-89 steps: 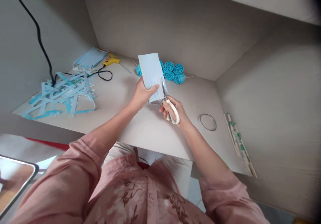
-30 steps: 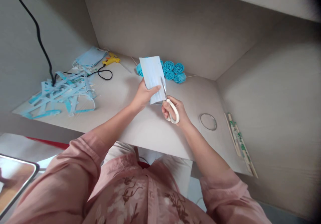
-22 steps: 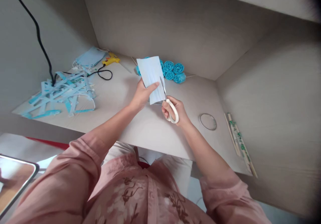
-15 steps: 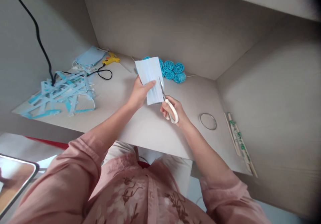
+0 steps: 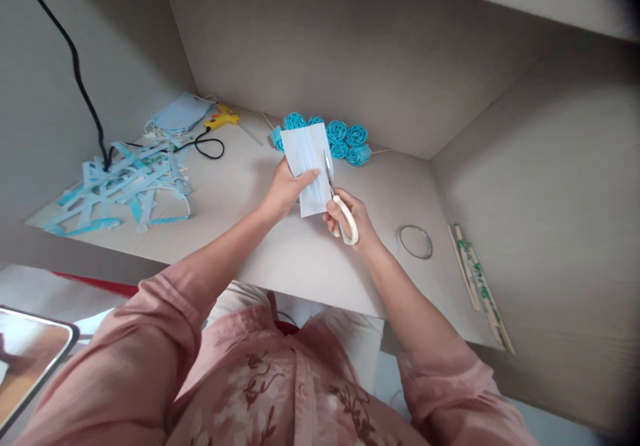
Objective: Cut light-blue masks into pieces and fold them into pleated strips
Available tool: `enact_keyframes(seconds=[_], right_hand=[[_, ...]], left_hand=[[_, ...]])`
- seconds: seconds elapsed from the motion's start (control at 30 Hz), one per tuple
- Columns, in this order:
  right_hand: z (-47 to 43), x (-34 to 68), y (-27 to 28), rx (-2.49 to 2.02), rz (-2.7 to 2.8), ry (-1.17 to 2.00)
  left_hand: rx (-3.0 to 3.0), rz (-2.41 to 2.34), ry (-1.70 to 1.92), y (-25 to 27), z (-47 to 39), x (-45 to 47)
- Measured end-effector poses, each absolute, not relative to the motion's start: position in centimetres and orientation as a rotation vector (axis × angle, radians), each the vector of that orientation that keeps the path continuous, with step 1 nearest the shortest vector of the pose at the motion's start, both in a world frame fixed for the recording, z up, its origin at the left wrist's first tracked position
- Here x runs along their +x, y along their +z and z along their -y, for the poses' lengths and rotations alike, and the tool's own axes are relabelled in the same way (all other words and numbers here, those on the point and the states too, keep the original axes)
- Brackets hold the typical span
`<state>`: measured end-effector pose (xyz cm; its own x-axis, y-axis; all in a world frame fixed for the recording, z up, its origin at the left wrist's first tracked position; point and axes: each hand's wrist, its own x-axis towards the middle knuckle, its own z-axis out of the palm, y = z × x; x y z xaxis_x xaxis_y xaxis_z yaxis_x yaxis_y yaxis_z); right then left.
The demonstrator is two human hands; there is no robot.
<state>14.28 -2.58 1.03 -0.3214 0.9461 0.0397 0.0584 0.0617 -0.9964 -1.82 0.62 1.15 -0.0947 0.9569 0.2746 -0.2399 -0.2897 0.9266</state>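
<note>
1. Closest to me, my pink shirt [image 5: 295, 393] fills the bottom of the view, sleeves rolled, arms stretched over the grey tabletop [image 5: 285, 259].
2. Right hand [image 5: 354, 214] next: fingers curled firmly round the handles of the white-handled scissors [image 5: 354, 227], blades pointing up and away from me!
3. Left hand [image 5: 284, 187] alongside, pinching the pale blue sheet [image 5: 306, 149], thumb flat on its face, fingers tucked behind.
4. And there's the sheet, tilted up between my 2 hands above the tabletop, scissor blades lying right along its right-hand edge.
5. Off to the right, a thin ring [image 5: 430, 245] lies flat, and beyond it, wooden sticks [image 5: 480, 283] line the side edge.
6. Over to the left, a tangle of blue strips [image 5: 125, 179] sprawls wide.
7. Farther back, blue rosettes [image 5: 337, 131], at least 7 showing, some partly behind the sheet.
8. Back left, a yellow glue gun [image 5: 221, 119] just beside stacked masks [image 5: 181, 113].
</note>
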Motion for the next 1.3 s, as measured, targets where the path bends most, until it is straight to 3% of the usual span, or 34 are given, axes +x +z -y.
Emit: enact_keyframes(seconds=[1.3], right_hand=[[2.61, 14.20, 0.72, -1.071, 1.551, 1.380]], left_hand=[[1.157, -0.935, 1.669, 1.09, -1.20, -2.26]])
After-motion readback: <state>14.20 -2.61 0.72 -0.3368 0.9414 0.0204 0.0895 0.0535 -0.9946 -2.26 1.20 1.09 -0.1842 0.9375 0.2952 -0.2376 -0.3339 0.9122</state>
